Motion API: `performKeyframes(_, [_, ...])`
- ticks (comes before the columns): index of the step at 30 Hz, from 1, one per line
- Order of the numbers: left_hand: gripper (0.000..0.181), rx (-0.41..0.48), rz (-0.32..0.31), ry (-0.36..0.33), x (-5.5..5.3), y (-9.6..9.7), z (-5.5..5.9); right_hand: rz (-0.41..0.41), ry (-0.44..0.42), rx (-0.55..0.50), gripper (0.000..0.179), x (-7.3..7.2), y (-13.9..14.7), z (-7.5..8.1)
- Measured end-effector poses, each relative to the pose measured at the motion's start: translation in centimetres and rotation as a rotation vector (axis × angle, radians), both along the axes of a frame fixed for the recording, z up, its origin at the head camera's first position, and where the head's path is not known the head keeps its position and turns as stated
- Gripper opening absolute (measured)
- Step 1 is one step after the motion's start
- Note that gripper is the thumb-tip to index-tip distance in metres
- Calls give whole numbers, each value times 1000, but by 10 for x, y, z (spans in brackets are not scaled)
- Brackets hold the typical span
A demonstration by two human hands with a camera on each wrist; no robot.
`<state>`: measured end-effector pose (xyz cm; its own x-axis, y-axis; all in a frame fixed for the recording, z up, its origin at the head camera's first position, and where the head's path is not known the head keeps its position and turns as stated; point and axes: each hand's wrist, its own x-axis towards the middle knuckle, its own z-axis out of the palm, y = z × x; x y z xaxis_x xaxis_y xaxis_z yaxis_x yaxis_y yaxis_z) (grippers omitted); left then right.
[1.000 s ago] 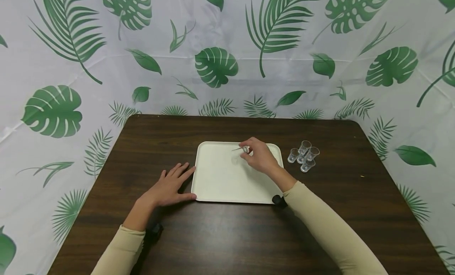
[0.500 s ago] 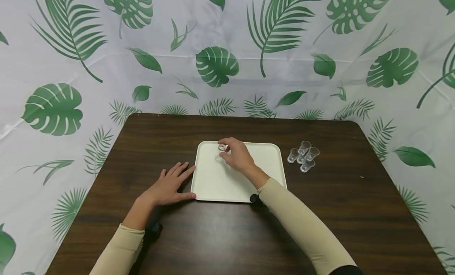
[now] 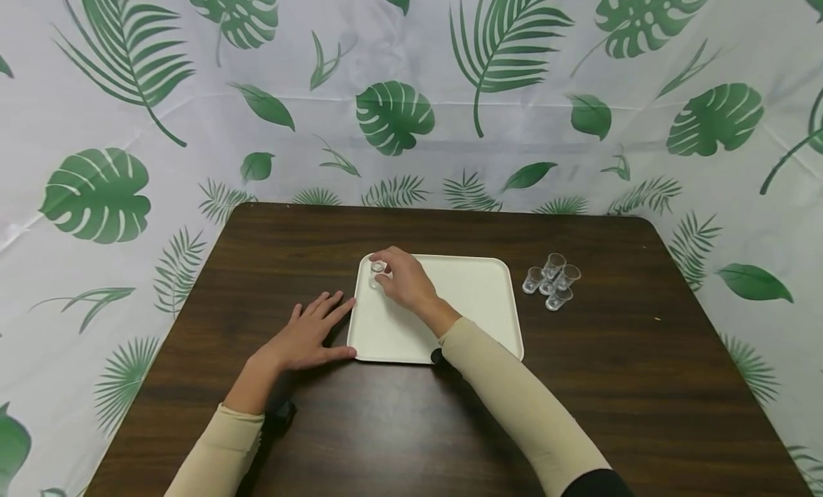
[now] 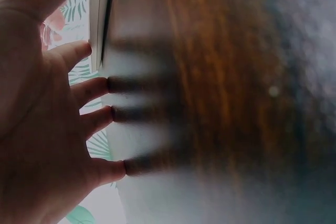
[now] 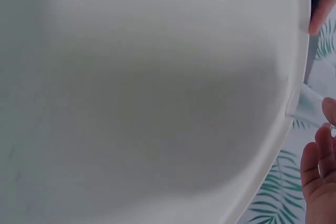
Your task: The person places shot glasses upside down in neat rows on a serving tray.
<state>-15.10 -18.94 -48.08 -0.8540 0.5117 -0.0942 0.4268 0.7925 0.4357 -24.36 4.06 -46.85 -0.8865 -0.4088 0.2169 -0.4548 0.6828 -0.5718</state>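
Observation:
My right hand [image 3: 406,279] pinches a small clear shot glass [image 3: 375,281] near its rim, over the far left corner of a white tray [image 3: 450,304]. The glass looks upright; in the right wrist view its base [image 5: 298,109] appears to meet the tray just inside the rim. My left hand [image 3: 301,342] lies with fingers spread on the table, its thumb and index fingertip at the tray's left edge. From the left wrist view, the left fingers [image 4: 94,90] are straight and the fingertips press the tabletop.
Several more clear shot glasses [image 3: 551,272] stand grouped on the dark wooden table [image 3: 617,354], right of the tray. Behind the table hangs a white cloth [image 3: 308,154] printed with green leaves. A tiny pale speck lies on the table's right side.
My right hand has carried the shot glass leftward across the tray to the far left corner, its base now down by the surface. My left hand has stayed in place.

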Motion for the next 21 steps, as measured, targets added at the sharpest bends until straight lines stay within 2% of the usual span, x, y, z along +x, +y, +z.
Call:
performKeyframes(5, [92, -4, -8, -15, 0, 2, -1, 4, -16, 38, 35, 5, 1, -3])
performKeyframes(15, [93, -7, 0, -10, 0, -1, -3, 71, 32, 59, 36, 5, -3, -6])
performKeyframes(21, [93, -12, -3, -9, -2, -1, -2, 73, 36, 69, 37, 4, -3, -3])
